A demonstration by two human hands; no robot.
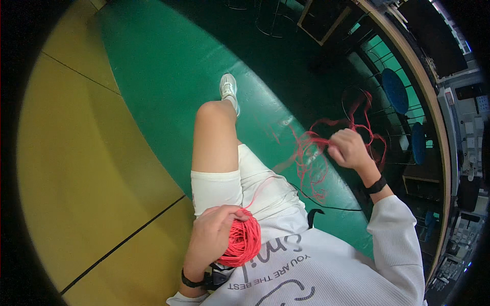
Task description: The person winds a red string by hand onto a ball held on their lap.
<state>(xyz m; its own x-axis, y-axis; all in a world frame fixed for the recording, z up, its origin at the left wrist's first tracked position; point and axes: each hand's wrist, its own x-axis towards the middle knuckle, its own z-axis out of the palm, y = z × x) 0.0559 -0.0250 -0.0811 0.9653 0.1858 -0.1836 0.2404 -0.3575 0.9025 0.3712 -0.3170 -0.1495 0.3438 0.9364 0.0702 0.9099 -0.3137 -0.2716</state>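
A thick ball of red cord [244,238] rests against my lap, and my left hand [214,232] is closed around its left side. From the ball one strand runs up over my white shorts [217,188] toward the right. Out to the right, my right hand [349,148] is raised in a closed grip on loose red cord [316,143]. Tangled loops of that cord hang and swing on both sides of the fist, some blurred by motion. Where the loops end lower down is hard to make out.
My leg with a white shoe [229,89] stretches ahead over the green floor [153,76]. Yellow floor [76,153] lies to the left. A long table edge [439,102] runs along the right, with blue round stools [395,91] beneath. A thin black cable [332,206] crosses the floor.
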